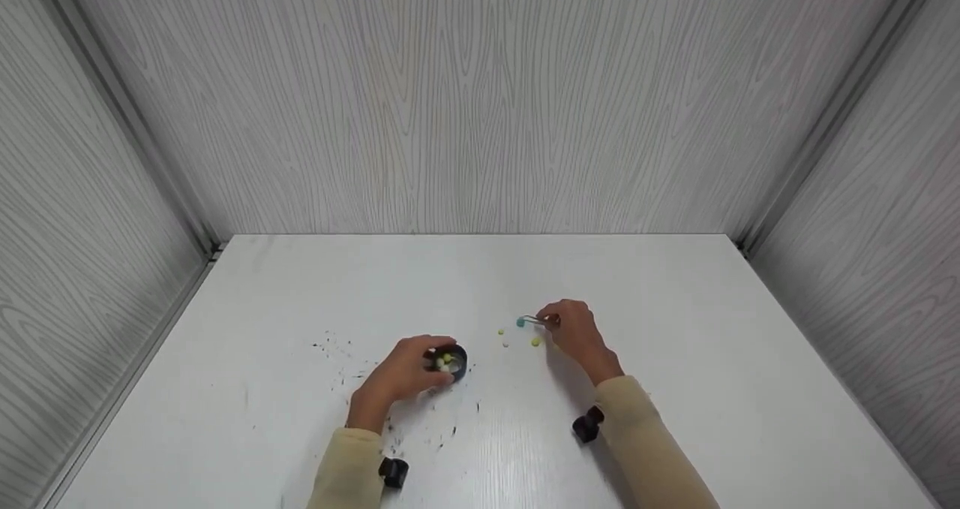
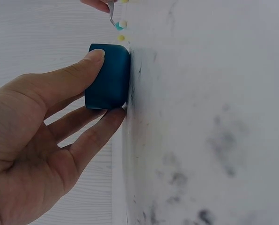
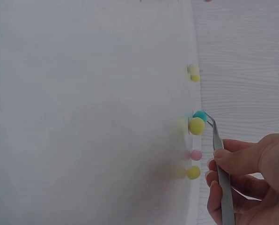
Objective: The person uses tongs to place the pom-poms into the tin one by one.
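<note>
My left hand (image 1: 401, 372) grips a small dark blue cup (image 2: 107, 79) between thumb and fingers, its base against the table. Several small yellow and whitish balls (image 1: 448, 358) lie inside the cup, as the head view shows. My right hand (image 1: 576, 332) pinches silver bent-tip tweezers (image 3: 226, 192). Their tips are right at a teal ball (image 3: 200, 115), which in the right wrist view is partly behind a yellow ball (image 3: 196, 126). A pink ball (image 3: 196, 155) and another yellow ball (image 3: 193, 173) sit nearer the right hand.
Between the hands, a small yellow ball (image 1: 501, 332) and a pale ball (image 1: 505, 344) lie on the white table (image 1: 675, 389). Dark smudges (image 1: 397, 434) mark the tabletop around the left hand. Wood-grain panels (image 1: 480, 103) enclose the back and both sides.
</note>
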Demonstrator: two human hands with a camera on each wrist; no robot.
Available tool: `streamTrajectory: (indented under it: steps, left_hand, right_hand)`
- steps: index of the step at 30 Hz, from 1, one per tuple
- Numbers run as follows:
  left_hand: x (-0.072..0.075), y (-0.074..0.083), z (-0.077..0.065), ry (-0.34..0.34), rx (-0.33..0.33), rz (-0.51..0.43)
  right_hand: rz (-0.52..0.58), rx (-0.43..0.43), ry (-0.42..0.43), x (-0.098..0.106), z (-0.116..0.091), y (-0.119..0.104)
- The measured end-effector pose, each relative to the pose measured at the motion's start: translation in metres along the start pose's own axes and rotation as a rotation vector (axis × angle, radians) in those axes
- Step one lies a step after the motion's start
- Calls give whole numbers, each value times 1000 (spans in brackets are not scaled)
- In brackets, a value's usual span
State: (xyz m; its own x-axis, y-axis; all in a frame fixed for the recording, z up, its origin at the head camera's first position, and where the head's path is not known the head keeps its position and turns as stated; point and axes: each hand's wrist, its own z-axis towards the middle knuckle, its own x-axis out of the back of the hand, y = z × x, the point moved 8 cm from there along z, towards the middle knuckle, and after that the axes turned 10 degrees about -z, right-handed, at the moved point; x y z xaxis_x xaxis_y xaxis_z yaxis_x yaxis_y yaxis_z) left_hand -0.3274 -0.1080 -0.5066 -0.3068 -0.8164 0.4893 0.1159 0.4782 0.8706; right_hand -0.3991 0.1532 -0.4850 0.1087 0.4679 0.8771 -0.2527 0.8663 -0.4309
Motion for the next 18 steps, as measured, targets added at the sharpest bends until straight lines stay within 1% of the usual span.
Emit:
streamTrajectory:
  steps: [3, 7, 10, 13, 18]
  left_hand:
    - [0, -1, -1, 3, 10, -1]
    - [1, 3, -2, 0, -14, -10]
    - [0, 4, -3, -6, -29, -13]
    - [0, 3, -3, -3, -21, -2]
    - [0, 3, -3, 2, -14, -13]
  right_hand:
    - [13, 5, 4, 1, -1, 0]
    - [13, 35, 35, 5, -2, -2]
    - [15, 43, 43, 6, -4, -3]
    - [25, 31, 32, 7, -4, -3]
    - [11, 8, 16, 8, -4, -1]
